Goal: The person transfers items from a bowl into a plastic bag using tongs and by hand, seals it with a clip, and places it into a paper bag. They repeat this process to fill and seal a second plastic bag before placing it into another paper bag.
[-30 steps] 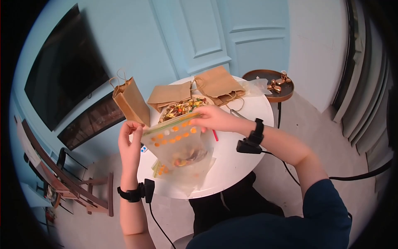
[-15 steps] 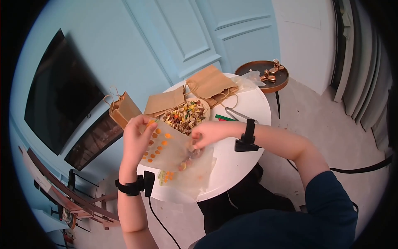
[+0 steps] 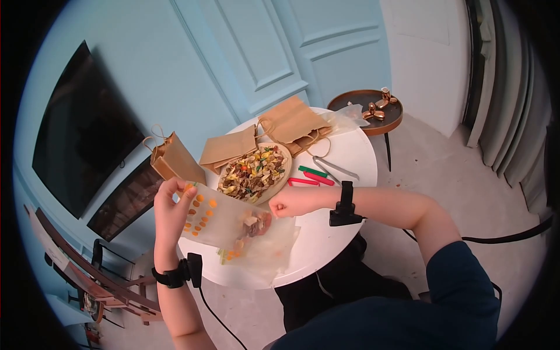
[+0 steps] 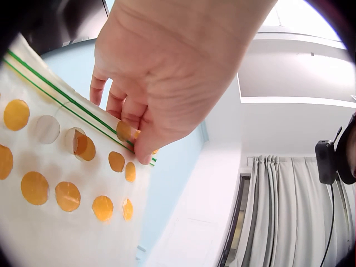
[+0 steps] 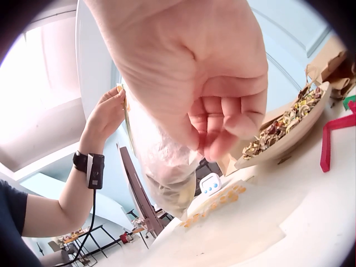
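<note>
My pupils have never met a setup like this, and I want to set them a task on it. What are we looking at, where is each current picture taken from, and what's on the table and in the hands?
There is no robot, just a person's two bare hands. One picture comes from a head camera looking down; the others come from a black camera strapped to each wrist.

The left hand pinches the zip-top end of a dotted bag with something inside. The right hand is beside its other end, fingers curled; its grip is unclear.

On the white table are a bowl of dried mix, flat paper bags, tongs, red and green strips, and another bag.
</note>
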`<state>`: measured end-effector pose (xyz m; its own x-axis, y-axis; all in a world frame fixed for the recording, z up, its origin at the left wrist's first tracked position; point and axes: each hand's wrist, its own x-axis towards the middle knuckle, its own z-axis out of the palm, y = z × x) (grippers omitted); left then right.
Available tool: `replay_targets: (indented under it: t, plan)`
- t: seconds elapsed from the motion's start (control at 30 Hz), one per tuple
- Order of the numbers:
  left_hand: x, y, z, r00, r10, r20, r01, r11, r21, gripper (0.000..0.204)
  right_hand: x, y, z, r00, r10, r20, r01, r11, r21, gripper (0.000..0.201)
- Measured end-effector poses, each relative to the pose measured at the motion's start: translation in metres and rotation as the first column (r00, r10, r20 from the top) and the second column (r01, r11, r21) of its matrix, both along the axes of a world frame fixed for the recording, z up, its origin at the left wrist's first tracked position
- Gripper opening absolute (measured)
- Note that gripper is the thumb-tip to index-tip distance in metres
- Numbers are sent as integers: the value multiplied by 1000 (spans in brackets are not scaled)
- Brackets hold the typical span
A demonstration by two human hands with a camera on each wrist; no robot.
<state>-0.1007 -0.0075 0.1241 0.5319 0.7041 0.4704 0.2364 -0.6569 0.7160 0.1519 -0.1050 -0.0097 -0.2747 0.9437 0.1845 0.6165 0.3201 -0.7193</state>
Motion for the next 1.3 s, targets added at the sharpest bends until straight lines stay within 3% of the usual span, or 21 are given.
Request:
replay_targets:
  t: [0.03,0.1,0.13,0.2,0.27,0.33,0.4,0.57,0.63,0.7,0.77,0.83,0.87,0.9,0.93,0.97,1.0,1.03,1.1,1.17,1.3]
  plan:
    - [5,-10,-1,1000,-2,9,2,1000,-5,15,4,1,-1,1000,-2,9,2,1000,-5,13]
    - [10,-22,-6,988,10,-154,31,965,261,14,15,1,6,988,-153,0,149,960,-239,14]
    - [15,-22,-16,984,-4,-180,63,944,324,13,25,9,2,989,-149,15,148,958,-244,14]
    - [28,-33,-27,975,-17,-221,104,917,386,13,51,38,-21,873,-329,361,340,940,35,16]
    - [37,-37,-37,962,-27,-271,150,882,446,13,68,58,-54,845,-354,402,358,931,66,23]
    - [41,-37,-47,909,-82,-409,266,869,417,28,64,56,-64,813,-383,439,376,920,106,30]
    - [36,-44,-46,900,-61,-431,259,871,418,35,49,44,-61,732,-532,426,489,845,215,36]
    - [-2,-36,-45,916,-7,-402,220,846,486,51,51,54,-76,683,-557,472,533,822,199,33]
    - [-23,-33,-42,956,114,-271,51,844,534,52,50,48,-65,659,-515,548,539,832,133,26]
    - [-40,-37,-39,948,170,-270,-38,900,435,53,54,46,-62,654,-479,586,511,850,124,20]
    - [-58,-30,-57,963,230,-138,-163,910,382,52,58,40,-51,736,-326,594,372,927,47,32]
    - [-66,-33,-71,966,222,-129,-166,923,347,49,51,28,-16,727,-316,610,376,926,32,27]
    - [-68,-34,-78,975,216,-51,-192,935,299,46,52,24,-2,870,-353,344,402,912,-79,24]
    - [-70,-37,-85,977,213,30,-213,944,250,44,53,18,9,920,-389,50,391,899,-196,20]
    - [-69,-41,-89,962,249,115,-270,931,246,38,54,12,17,922,-382,61,386,902,-192,20]
    - [-69,-44,-90,959,254,125,-277,930,241,38,56,5,23,891,-337,-305,269,932,-243,16]
    - [-69,-47,-90,955,255,149,-286,924,255,34,56,0,30,729,-272,-629,142,958,-250,13]
    - [-67,-52,-90,952,255,172,-294,918,266,30,53,-7,35,737,-275,-617,145,957,-252,13]
    - [-57,-62,-83,961,212,176,-254,928,273,25,46,-21,35,502,-123,-856,-19,988,-153,14]
    - [-44,-68,-73,998,61,6,-58,914,402,24,42,-29,29,502,-76,-861,-73,989,-130,15]
    - [-17,-75,-54,1000,11,-28,5,856,517,29,22,-43,29,386,-45,-921,-24,998,-59,17]
